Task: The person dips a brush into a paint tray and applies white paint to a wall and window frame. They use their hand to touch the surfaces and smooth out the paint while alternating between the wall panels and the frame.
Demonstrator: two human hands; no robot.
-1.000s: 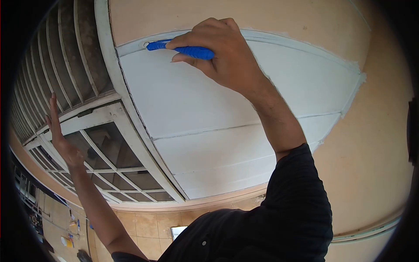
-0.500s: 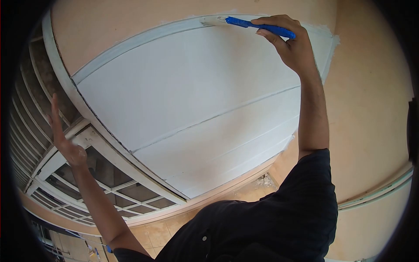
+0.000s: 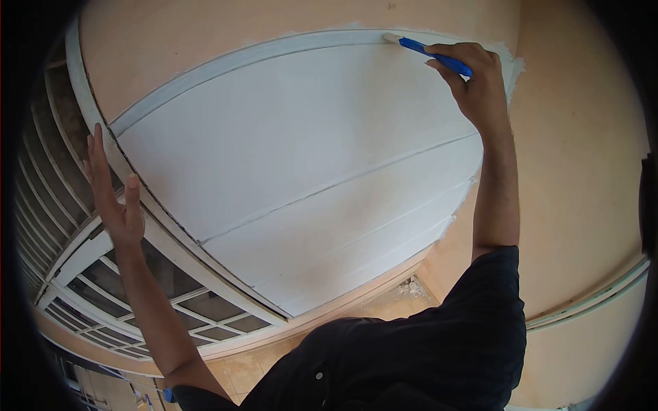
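The right hand (image 3: 481, 85) is pinching at two o'clock; the left hand (image 3: 120, 209), at nine, is pointing straightened fingers (image 3: 101, 164) toward twelve.

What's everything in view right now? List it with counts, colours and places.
paintbrush: one, blue handle, pale bristles, at the panel's upper border
panel: one, white, centre
border strip: one, greyish white, along the panel's upper edge
wall: two faces visible, peach, above and right of the panel
multi-pane window: one, white frame, dark panes, lower left
barred grille: one, pale bars, far left
floor tiles: several, tan, bottom
debris: uncountable, whitish, floor corner
right hand: one, gripping the paintbrush
left hand: one, open, raised at left
shirt: one, black, bottom centre
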